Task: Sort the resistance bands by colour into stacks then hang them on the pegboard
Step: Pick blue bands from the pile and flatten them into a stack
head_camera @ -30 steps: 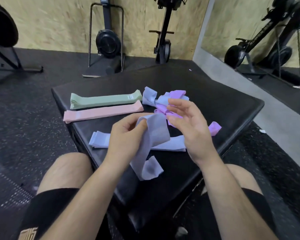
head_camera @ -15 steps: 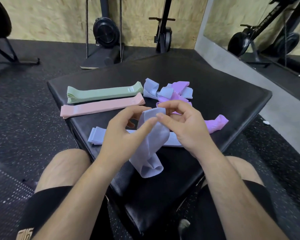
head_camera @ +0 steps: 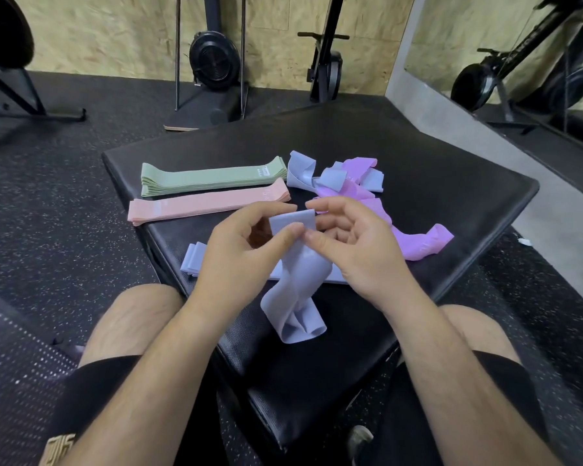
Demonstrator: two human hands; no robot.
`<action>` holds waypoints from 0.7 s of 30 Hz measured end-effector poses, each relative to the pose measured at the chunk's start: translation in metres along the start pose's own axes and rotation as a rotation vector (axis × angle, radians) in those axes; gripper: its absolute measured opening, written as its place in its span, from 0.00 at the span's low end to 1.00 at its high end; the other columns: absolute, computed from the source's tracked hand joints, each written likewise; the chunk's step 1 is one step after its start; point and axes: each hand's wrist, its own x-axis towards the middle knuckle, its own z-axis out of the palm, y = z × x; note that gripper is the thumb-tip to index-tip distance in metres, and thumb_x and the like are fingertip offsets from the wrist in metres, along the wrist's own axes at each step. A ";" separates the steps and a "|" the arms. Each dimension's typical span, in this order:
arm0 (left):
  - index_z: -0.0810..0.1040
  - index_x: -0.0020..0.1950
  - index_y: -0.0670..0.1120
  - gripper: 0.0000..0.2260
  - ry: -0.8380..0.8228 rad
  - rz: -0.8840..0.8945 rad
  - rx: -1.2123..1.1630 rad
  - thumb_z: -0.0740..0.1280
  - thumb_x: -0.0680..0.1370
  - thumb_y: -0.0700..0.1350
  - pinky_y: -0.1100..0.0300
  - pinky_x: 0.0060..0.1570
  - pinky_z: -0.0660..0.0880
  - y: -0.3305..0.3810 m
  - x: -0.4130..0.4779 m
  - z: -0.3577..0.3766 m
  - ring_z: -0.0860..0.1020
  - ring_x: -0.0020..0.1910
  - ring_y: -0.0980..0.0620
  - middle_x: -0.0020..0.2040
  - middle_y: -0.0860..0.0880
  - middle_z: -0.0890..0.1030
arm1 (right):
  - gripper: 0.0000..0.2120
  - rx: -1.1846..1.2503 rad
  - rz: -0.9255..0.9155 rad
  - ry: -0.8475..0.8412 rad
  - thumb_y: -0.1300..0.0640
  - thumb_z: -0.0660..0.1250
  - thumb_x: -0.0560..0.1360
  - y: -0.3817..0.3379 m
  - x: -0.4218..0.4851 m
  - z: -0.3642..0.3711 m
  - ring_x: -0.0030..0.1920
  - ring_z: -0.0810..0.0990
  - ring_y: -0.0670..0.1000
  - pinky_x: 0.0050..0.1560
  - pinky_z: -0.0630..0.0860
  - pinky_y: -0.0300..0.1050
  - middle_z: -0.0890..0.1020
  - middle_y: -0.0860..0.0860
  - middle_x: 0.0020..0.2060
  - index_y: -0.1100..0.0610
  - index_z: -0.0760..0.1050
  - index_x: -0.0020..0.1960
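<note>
blue band (head_camera: 300, 284) pinched by two hands (head_camera: 236, 260) (head_camera: 360, 253), three flat stacks (head_camera: 209, 178) (head_camera: 202, 205) (head_camera: 196, 260) on pad (head_camera: 451, 183).

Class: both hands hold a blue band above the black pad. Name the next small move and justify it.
Probably draw the left hand and right hand apart to flatten the blue band. Both pinch its top edge, while its lower end hangs twisted and crumpled; the blue stack lying on the pad beneath is flat.
</note>
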 end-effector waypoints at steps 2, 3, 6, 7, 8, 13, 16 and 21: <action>0.85 0.50 0.53 0.06 -0.009 0.005 -0.003 0.73 0.78 0.42 0.59 0.42 0.77 0.000 0.001 -0.001 0.78 0.40 0.55 0.40 0.57 0.84 | 0.12 -0.020 -0.010 -0.022 0.62 0.74 0.77 0.001 0.000 0.003 0.47 0.81 0.59 0.55 0.81 0.52 0.86 0.51 0.50 0.52 0.80 0.58; 0.85 0.49 0.52 0.06 -0.005 0.003 -0.031 0.73 0.79 0.41 0.59 0.42 0.77 0.001 0.002 -0.001 0.79 0.39 0.55 0.39 0.57 0.84 | 0.11 -0.036 -0.003 -0.053 0.62 0.73 0.77 0.000 0.000 0.004 0.45 0.82 0.54 0.54 0.81 0.49 0.86 0.49 0.49 0.53 0.80 0.58; 0.84 0.48 0.48 0.07 0.017 0.009 -0.112 0.71 0.79 0.37 0.65 0.39 0.75 0.001 0.004 -0.005 0.78 0.36 0.59 0.36 0.57 0.83 | 0.09 -0.109 0.062 -0.162 0.59 0.73 0.78 0.000 -0.002 0.009 0.50 0.85 0.53 0.56 0.82 0.51 0.87 0.52 0.49 0.56 0.80 0.58; 0.84 0.48 0.46 0.06 0.027 0.001 -0.137 0.71 0.79 0.36 0.64 0.40 0.76 0.000 0.005 -0.006 0.79 0.37 0.58 0.38 0.55 0.83 | 0.09 -0.136 0.081 -0.189 0.58 0.72 0.79 0.001 -0.002 0.010 0.52 0.85 0.54 0.57 0.81 0.54 0.87 0.53 0.50 0.58 0.80 0.57; 0.85 0.49 0.45 0.05 0.039 -0.009 -0.161 0.71 0.79 0.36 0.63 0.40 0.77 -0.001 0.006 -0.008 0.79 0.38 0.57 0.39 0.54 0.84 | 0.09 -0.143 0.098 -0.216 0.57 0.72 0.79 0.001 -0.003 0.011 0.52 0.86 0.55 0.59 0.80 0.57 0.87 0.54 0.49 0.59 0.80 0.57; 0.84 0.47 0.46 0.05 0.162 -0.066 -0.298 0.70 0.80 0.37 0.60 0.38 0.76 -0.004 0.006 -0.014 0.78 0.35 0.53 0.36 0.52 0.82 | 0.14 -0.095 0.146 -0.273 0.57 0.78 0.74 -0.006 0.002 0.004 0.40 0.85 0.57 0.47 0.81 0.55 0.84 0.65 0.42 0.65 0.78 0.51; 0.83 0.47 0.45 0.04 0.234 -0.104 -0.351 0.70 0.80 0.40 0.53 0.39 0.78 -0.006 0.006 -0.020 0.79 0.36 0.49 0.38 0.49 0.82 | 0.12 -0.120 0.235 -0.387 0.58 0.78 0.73 -0.015 0.008 -0.008 0.38 0.85 0.53 0.42 0.81 0.47 0.85 0.56 0.37 0.64 0.78 0.49; 0.81 0.52 0.41 0.04 0.349 -0.161 -0.373 0.69 0.82 0.40 0.51 0.44 0.77 -0.015 0.010 -0.037 0.79 0.36 0.49 0.38 0.56 0.82 | 0.12 -0.348 0.386 -0.560 0.53 0.78 0.73 -0.023 0.021 -0.033 0.42 0.85 0.44 0.42 0.77 0.37 0.87 0.49 0.43 0.58 0.82 0.50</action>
